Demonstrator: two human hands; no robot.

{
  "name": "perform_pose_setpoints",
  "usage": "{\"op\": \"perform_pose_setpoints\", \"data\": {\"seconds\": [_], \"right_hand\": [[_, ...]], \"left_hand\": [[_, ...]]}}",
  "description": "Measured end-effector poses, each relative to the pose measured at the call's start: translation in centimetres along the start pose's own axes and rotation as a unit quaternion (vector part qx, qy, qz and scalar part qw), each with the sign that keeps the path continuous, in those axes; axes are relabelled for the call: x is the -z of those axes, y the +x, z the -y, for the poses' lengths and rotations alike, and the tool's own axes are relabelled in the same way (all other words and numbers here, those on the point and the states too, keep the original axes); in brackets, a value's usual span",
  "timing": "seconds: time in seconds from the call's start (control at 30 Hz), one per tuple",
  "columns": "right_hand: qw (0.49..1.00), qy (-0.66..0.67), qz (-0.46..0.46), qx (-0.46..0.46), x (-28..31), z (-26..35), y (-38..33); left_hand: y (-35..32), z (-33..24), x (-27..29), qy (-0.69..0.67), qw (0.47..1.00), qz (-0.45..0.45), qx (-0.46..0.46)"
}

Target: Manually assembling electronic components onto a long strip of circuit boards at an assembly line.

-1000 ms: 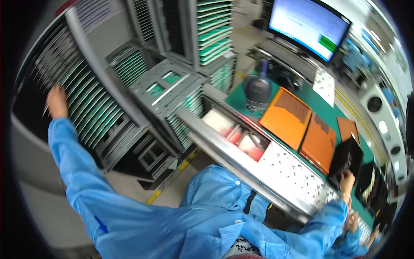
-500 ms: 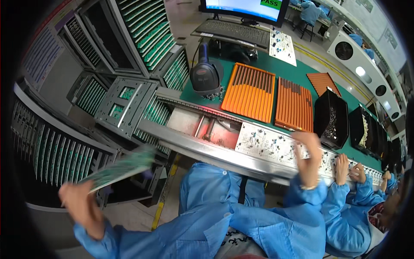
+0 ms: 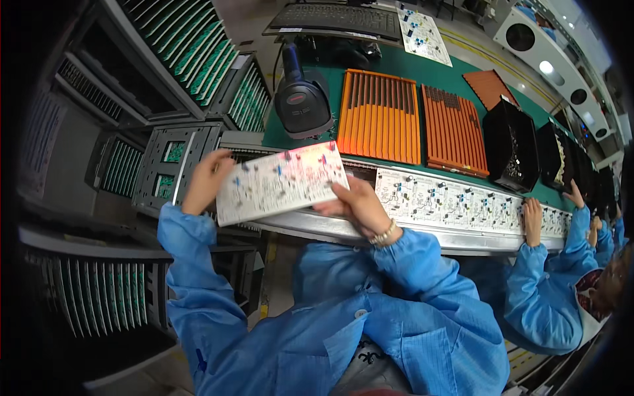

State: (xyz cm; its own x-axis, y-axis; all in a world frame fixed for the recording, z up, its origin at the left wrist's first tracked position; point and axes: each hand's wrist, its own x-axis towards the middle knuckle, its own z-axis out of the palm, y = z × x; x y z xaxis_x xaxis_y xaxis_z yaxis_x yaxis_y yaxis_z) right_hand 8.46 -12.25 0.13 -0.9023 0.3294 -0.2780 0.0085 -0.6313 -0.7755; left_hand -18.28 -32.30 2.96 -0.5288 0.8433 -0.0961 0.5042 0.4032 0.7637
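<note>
I hold a long white circuit board (image 3: 281, 183) level in front of me, just above the near rail of the conveyor (image 3: 422, 232). My left hand (image 3: 206, 179) grips its left end. My right hand (image 3: 354, 204) grips its right end from below. The board carries small coloured parts on its upper side. More white boards (image 3: 449, 199) lie in a row on the conveyor to the right. Both my arms wear blue sleeves.
A black hand scanner (image 3: 302, 100) stands on the green bench, beside two orange ribbed trays (image 3: 380, 115) and black bins (image 3: 512, 145). Racks of green boards (image 3: 191, 43) stand at left. A keyboard (image 3: 333, 20) lies at the back. A co-worker's hand (image 3: 532, 221) works at right.
My left hand pulled a board from the rack at left and swung it right. My right hand came over and took its other end; the board now shows its white side.
</note>
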Motion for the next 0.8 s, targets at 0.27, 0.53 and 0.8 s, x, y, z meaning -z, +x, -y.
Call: {"op": "perform_pose_setpoints", "data": {"seconds": [0.27, 0.53, 0.8], "right_hand": [[0.999, 0.021, -0.006, 0.041, -1.9, 0.4, 5.8], [0.999, -0.003, 0.008, 0.042, -1.6, 0.1, 6.7], [0.996, 0.003, -0.033, 0.085, -0.9, 0.5, 5.2]], "left_hand": [[-1.8, 6.8, 0.1, -0.361, 0.913, -0.178, 0.071], [-0.5, 6.0, -0.7, -0.415, 0.889, -0.179, 0.078], [1.4, 5.3, -2.3, -0.417, 0.892, -0.157, 0.076]]}}
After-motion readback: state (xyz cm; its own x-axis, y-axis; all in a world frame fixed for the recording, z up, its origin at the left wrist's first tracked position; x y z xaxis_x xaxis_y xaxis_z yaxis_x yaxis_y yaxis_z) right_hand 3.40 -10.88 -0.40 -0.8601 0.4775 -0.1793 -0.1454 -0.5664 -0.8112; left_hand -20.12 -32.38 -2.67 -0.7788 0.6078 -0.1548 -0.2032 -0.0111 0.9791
